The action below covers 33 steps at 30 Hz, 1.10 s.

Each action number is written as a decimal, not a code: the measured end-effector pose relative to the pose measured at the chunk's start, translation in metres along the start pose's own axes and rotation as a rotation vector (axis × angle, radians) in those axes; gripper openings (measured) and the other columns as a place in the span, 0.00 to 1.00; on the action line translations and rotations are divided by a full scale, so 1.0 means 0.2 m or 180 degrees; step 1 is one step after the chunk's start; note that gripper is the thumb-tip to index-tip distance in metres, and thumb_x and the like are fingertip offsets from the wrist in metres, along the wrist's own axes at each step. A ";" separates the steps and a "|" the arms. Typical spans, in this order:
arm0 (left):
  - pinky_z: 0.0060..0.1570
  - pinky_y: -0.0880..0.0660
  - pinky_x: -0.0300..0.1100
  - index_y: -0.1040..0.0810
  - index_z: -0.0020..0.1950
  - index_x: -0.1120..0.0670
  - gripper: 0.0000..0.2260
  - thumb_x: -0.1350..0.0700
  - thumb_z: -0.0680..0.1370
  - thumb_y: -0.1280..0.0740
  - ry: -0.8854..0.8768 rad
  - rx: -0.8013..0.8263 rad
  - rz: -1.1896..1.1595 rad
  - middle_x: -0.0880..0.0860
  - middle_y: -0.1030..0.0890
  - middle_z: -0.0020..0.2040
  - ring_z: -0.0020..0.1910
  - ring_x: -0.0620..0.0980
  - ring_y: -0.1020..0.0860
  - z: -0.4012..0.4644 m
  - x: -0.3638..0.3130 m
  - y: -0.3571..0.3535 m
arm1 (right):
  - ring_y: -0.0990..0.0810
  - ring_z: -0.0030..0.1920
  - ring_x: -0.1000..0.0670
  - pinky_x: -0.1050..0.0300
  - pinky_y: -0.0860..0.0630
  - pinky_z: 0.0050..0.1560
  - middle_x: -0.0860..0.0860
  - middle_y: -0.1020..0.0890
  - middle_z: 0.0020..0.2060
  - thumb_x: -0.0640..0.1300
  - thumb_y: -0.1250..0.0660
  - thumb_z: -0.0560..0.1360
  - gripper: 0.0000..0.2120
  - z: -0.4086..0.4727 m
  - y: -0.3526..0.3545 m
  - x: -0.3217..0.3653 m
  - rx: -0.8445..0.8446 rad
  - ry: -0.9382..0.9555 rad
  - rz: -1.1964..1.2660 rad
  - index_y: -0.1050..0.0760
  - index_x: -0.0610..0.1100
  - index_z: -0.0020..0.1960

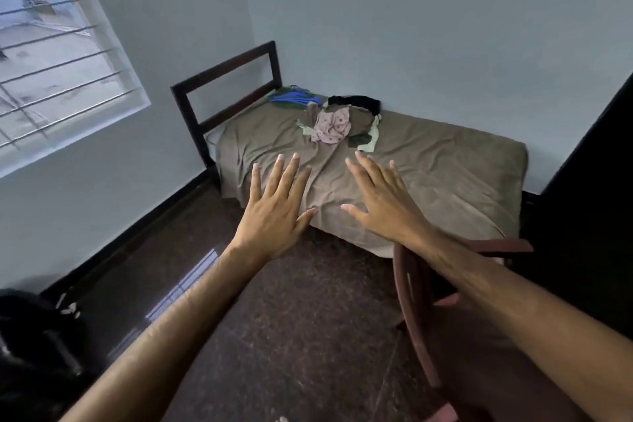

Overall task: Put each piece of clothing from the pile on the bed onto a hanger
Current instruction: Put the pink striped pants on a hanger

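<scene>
We saw only two forearms and two hands, and both were bare. No sleeve edge showed on either forearm up to the lower corners of the picture. Our left hand (274, 212) wore no ring, watch or band that we could make out, and our right hand (383, 202) was likewise plain at the wrist and along the fingers (368, 166). The nails were short and looked unpainted. Tendons stood out faintly across the backs of both hands, and fine hair showed along the right forearm. The rest of the body was out of frame.
</scene>
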<state>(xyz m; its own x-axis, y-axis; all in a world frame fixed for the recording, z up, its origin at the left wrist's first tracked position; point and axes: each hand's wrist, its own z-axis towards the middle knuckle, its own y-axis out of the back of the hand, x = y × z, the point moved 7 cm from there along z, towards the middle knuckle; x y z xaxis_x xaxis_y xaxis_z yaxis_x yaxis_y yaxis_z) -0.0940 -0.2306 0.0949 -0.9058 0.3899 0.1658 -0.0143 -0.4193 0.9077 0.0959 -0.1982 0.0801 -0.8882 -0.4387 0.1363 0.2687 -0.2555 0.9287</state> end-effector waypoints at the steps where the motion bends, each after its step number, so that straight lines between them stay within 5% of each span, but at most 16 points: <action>1: 0.75 0.48 0.68 0.42 0.80 0.57 0.32 0.38 0.83 0.48 -0.0061 0.0007 -0.0016 0.58 0.47 0.82 0.81 0.59 0.50 0.07 0.10 -0.04 | 0.51 0.81 0.47 0.41 0.59 0.79 0.48 0.50 0.82 0.63 0.38 0.78 0.40 0.10 -0.04 0.00 -0.0002 -0.0071 0.0021 0.52 0.48 0.82; 16: 0.74 0.46 0.68 0.37 0.78 0.55 0.31 0.38 0.81 0.46 -0.0699 0.0216 -0.0283 0.57 0.42 0.81 0.80 0.59 0.47 1.31 1.12 -0.95 | 0.47 0.80 0.44 0.35 0.48 0.78 0.45 0.47 0.81 0.64 0.43 0.77 0.40 1.50 -0.71 -0.45 -0.0018 -0.0753 0.0034 0.50 0.46 0.82; 33: 0.68 0.35 0.70 0.31 0.74 0.57 0.29 0.41 0.79 0.43 -0.0910 0.1066 -0.0636 0.56 0.29 0.74 0.75 0.60 0.33 2.87 1.89 -2.23 | 0.34 0.74 0.40 0.34 0.35 0.72 0.41 0.34 0.74 0.56 0.30 0.76 0.35 3.11 -1.54 -1.33 0.0319 -0.1161 0.0080 0.37 0.40 0.76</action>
<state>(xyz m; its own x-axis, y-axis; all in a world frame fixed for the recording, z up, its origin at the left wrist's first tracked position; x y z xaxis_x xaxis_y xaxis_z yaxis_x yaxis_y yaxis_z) -0.1859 0.5745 -0.0267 -0.7458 0.6654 0.0322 0.0035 -0.0444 0.9990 0.0174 0.5331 -0.0286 -0.9610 -0.1034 0.2565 0.2704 -0.1552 0.9502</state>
